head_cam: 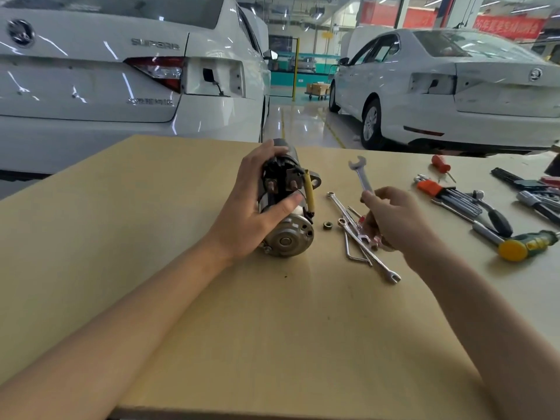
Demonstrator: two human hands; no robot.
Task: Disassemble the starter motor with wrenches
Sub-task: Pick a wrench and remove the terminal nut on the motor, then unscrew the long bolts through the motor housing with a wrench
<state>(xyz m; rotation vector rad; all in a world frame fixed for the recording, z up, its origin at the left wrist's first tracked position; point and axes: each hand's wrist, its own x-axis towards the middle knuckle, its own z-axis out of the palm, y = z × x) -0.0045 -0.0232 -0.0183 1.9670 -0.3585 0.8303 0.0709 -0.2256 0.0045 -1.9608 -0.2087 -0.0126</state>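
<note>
The starter motor lies on the wooden table, its round silver end cap facing me and a yellow cable along its right side. My left hand grips its body from the left, thumb across the middle. To the right, my right hand holds a silver open-end wrench upright above the table, jaw pointing up and away. A loose brass nut rests on the table just right of the end cap.
Several wrenches and a bent hex key lie under my right hand. Further right are a hex key set in an orange holder, a ratchet, a yellow-green mallet and a red screwdriver. Two white cars stand beyond the table.
</note>
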